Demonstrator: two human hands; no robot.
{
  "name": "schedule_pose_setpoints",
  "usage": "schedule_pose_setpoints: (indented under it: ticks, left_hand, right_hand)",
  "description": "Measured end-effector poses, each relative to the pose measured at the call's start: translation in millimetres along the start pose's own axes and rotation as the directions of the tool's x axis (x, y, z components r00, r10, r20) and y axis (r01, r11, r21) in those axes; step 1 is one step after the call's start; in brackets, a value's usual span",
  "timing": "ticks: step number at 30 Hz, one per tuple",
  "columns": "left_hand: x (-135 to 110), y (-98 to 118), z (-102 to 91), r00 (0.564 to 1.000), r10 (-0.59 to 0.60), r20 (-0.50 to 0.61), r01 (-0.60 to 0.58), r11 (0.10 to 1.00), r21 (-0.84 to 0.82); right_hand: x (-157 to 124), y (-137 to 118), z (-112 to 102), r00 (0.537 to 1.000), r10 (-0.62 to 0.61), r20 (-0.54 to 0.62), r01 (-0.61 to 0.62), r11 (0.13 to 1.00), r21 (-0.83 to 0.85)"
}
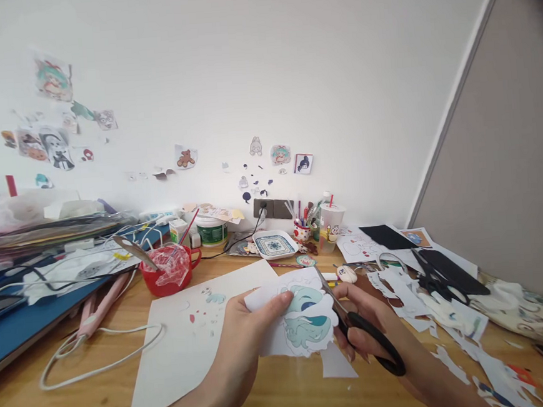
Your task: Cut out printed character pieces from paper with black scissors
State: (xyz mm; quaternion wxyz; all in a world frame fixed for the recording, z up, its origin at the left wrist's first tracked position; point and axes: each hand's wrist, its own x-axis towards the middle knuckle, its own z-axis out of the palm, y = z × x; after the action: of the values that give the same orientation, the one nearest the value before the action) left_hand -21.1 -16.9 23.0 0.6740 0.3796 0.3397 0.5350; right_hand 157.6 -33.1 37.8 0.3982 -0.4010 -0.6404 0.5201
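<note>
My left hand (250, 327) pinches a sheet of paper (264, 298) printed with teal and blue cartoon hair, thumb on top. My right hand (372, 321) grips a pair of black-handled scissors (381, 342), whose blades point up and away along the paper's right edge. That edge is cut in a wavy outline around the drawing. A loose-looking white strip (337, 362) hangs or lies below the paper; whether it is still attached I cannot tell. Under my left forearm lies a large white sheet (170, 349) with small teal and red cut-out pieces on it.
A red mug (167, 277) with a stick and plastic wrap stands left, near a pink hair straightener (101, 308) and its white cord. At the back are a square patterned dish (275, 244) and a drink cup (332, 227). Paper scraps (450, 321) and second scissors (440, 278) lie right.
</note>
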Motion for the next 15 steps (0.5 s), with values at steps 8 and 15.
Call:
schedule_pose_setpoints:
  ticks: [8, 15]
  left_hand:
    - [-0.6, -2.8, -1.5, 1.0, -0.009, 0.017, 0.009, 1.0, 0.011]
    - [2.0, -0.9, -2.1, 1.0, 0.001, 0.028, -0.002, 1.0, 0.028]
  right_hand:
    - [0.9, -2.0, 0.6, 0.997, 0.068, -0.025, -0.069, 0.997, -0.029]
    - [1.7, 5.7, -4.8, 0.999, 0.047, 0.006, -0.047, 0.998, -0.038]
